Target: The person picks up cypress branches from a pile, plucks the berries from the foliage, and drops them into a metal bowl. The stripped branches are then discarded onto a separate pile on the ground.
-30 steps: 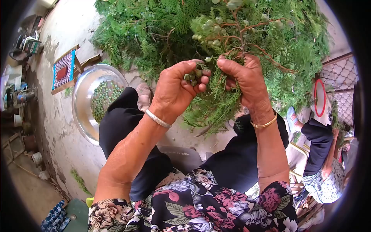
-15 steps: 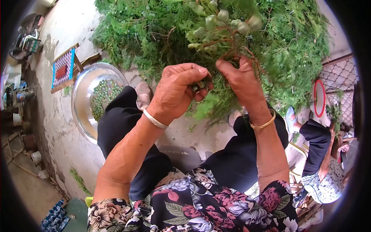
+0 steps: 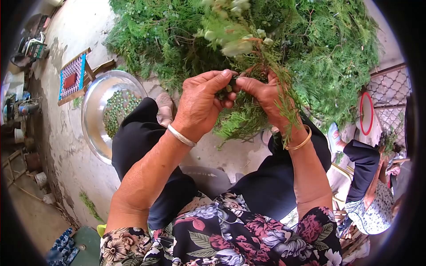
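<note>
I see the left hand (image 3: 202, 104) curled shut around a few small green cones (image 3: 225, 91), fingertips meeting the right hand (image 3: 266, 95), which grips a leafy sprig (image 3: 250, 46) by its stem. The sprig is held up close, probably so its cone clusters face the fingers. The cupped left palm looks like a holding spot for loose cones. A metal bowl (image 3: 87, 116) sits on the floor just beside the left knee, likely for easy reach, with more green cones in it. A big branch pile (image 3: 177, 35) lies straight ahead, near the feet. There's no desk, only a cracked concrete floor (image 3: 66, 150). A woven stool (image 3: 72, 80) is beyond the bowl, a wire fence (image 3: 392, 95) is at right, and another seated person (image 3: 370, 177) is at right.
</note>
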Demonstrator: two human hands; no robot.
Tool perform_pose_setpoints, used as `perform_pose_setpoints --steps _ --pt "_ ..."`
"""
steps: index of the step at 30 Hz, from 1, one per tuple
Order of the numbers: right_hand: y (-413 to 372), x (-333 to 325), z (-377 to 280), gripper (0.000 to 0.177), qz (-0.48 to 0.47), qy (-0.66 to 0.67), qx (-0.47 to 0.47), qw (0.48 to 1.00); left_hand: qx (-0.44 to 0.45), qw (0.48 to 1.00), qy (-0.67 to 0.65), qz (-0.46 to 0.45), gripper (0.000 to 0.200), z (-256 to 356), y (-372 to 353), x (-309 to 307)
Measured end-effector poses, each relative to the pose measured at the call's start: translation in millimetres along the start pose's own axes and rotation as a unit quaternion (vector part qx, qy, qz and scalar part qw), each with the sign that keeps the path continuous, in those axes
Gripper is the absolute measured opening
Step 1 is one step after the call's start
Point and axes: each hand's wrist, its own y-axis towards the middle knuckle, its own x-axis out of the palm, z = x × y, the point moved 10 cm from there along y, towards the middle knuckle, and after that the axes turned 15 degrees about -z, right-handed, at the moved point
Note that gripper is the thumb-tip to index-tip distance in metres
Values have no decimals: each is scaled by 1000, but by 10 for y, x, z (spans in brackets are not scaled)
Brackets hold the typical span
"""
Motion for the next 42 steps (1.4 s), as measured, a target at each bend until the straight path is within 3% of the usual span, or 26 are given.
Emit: perform_pose_setpoints --steps 2,5,7,9,10,15,17,19,21,22,23,24,25,27,29,31,33,35,36,38,40,42 --pt "16 -109 -46 18 59 -49 56 996 -19 1000 16 -8 17 -9 -3 -14" --pt "9 -214 -110 16 92 26 9 995 -52 997 43 -26 14 -26 -22 -7" --pt "4 -302 -145 16 130 65 -37 989 -64 996 55 -38 13 22 -46 6" --pt "-31 -363 -28 32 105 130 51 985 -32 993 111 -31 13 284 -99 -39" --pt "-53 -361 31 42 91 162 94 978 7 990 142 -4 15 491 -178 -99" --pt "-57 -373 -82 49 41 219 51 974 159 938 272 145 26 1637 -1088 -631" --pt "-61 -358 -240 47 62 279 -40 957 185 902 319 226 28 1943 -1603 -1084" --pt "-121 -355 -328 47 40 243 -38 968 124 842 398 343 36 2045 -2081 -1535" --pt "-147 -378 -221 49 49 260 0 964 85 700 602 373 48 2123 -2445 -1878" --pt "-159 -385 -239 50 76 257 -7 963 101 476 802 345 52 2152 -2540 -1742" --pt "-165 -387 -255 50 76 255 -13 964 107 208 928 289 57 1989 -2505 -1544" --pt "-165 -385 -261 51 73 233 -8 970 37 262 892 366 56 2065 -2465 -1463" --pt "-164 -379 -264 51 70 210 -2 975 41 262 892 367 56 2044 -2352 -1277" --pt "-158 -350 -261 51 55 236 -4 970 160 500 777 348 44 2099 -2172 -1037" --pt "-151 -296 -215 47 18 211 34 977 182 692 639 282 28 1917 -1748 -538" --pt "-140 -259 -216 44 22 202 42 978 202 805 537 153 22 1590 -1289 56" --pt "-133 -237 -225 41 25 193 48 980 128 856 498 55 19 1273 -877 495" --pt "-123 -153 -215 36 -20 145 79 986 100 922 373 -28 21 960 -517 711" --pt "-127 -130 -191 32 -22 150 87 985 101 922 372 -28 21 878 -403 758" --pt "-102 -92 -188 30 -22 150 88 985 75 972 219 -43 24 632 -181 699" --pt "-104 -61 -145 25 0 168 117 979 77 984 155 -46 24 561 -69 589" --pt "-92 -7 -162 30 -8 157 124 980 67 996 49 -34 22 456 -24 431"
